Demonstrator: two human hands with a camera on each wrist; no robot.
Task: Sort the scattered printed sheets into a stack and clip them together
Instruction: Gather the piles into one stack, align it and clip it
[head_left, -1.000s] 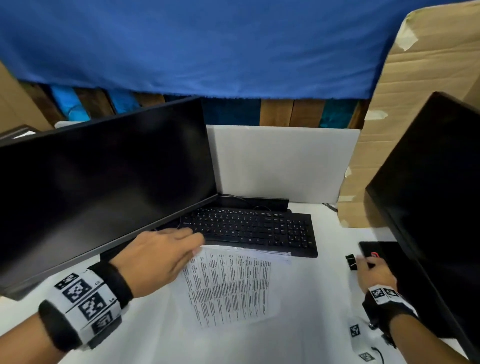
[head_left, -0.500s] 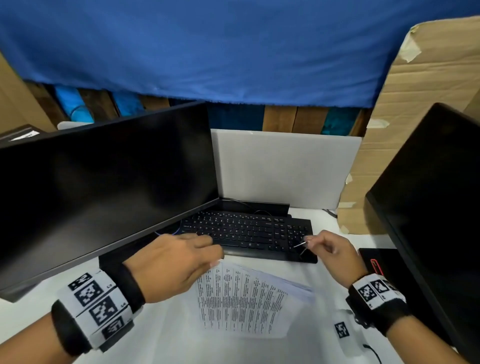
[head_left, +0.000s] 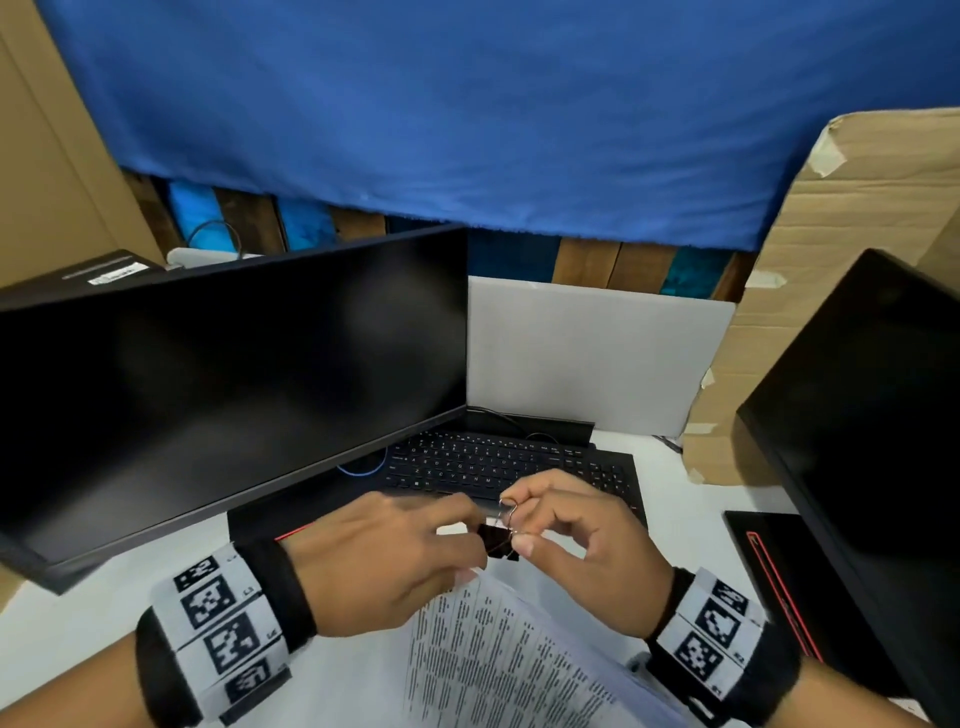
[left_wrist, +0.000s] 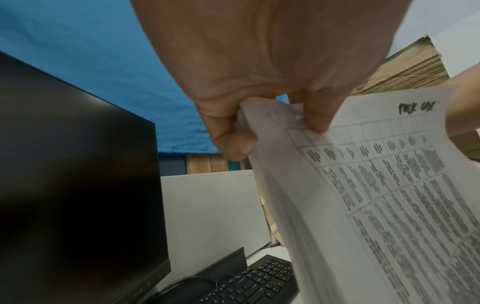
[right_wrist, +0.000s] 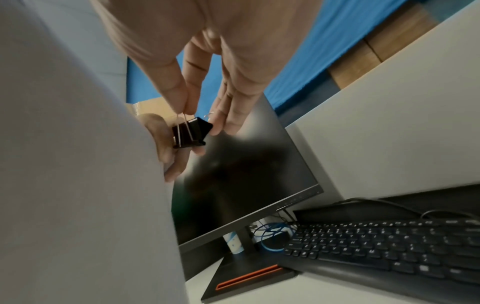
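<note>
A stack of printed sheets (head_left: 498, 660) is lifted off the white desk in front of the keyboard, its top edge raised. My left hand (head_left: 415, 561) grips that top corner, thumb and fingers curled round the paper (left_wrist: 363, 185). My right hand (head_left: 545, 525) pinches the wire handles of a black binder clip (head_left: 496, 540) just above the stack's top edge. In the right wrist view the clip (right_wrist: 191, 133) hangs from the pinching fingertips (right_wrist: 179, 96), beside the left hand's fingers. Whether the clip's jaws are on the paper is hidden.
A black keyboard (head_left: 509, 462) lies just behind the hands. A large dark monitor (head_left: 208, 395) stands at the left, its base (right_wrist: 249, 275) with an orange stripe. A second dark screen (head_left: 872, 441) and a black pad (head_left: 769, 561) are at the right, cardboard (head_left: 831, 260) behind.
My right hand came from the black pad at the right with the binder clip and now meets the left hand. The left hand has lifted the stack's top edge off the desk.
</note>
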